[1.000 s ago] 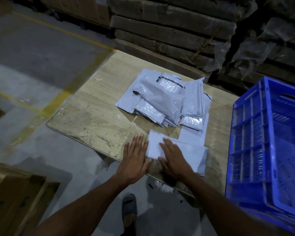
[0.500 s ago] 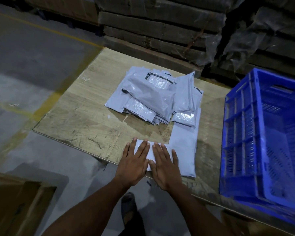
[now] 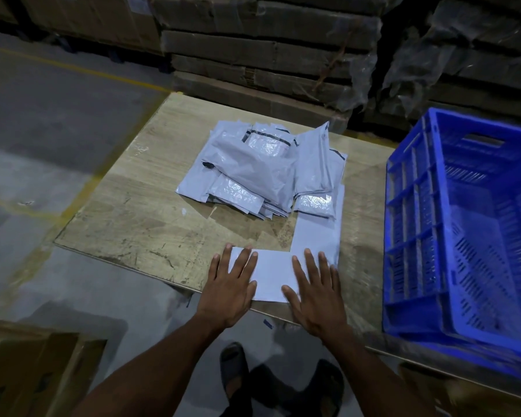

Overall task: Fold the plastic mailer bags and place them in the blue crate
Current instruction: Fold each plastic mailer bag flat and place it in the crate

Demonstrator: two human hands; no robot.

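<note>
Nearest the camera, two dark sandals [image 3: 283, 377] stood on the grey floor [image 3: 42, 164], and a brown carton [image 3: 33, 374] sat low at the left. Just above them, at the near edge of the wooden board [image 3: 139, 212], both hands lay flat with straight, spread fingers on a pale mailer [image 3: 272, 273]: the left hand [image 3: 229, 291] pressed its left end, the right hand [image 3: 315, 299] its right end, neither curled around anything. The mailer lay bent into an L, one part crosswise under the hands and the other running away from the right hand toward the pile [image 3: 268, 176]. That loose heap of grey mailers sat in the middle of the board, its near right corner overlapping the far end of the L. To the right, the blue crate [image 3: 418, 236] stood beside the board, close to the right hand, its ribbed wall rising between the mailer and its perforated inside; no mailer could be seen in it. Farthest back, stacks of flat cardboard [image 3: 253, 64] under torn plastic wrap [image 3: 409, 61] closed off the board's far edge.
</note>
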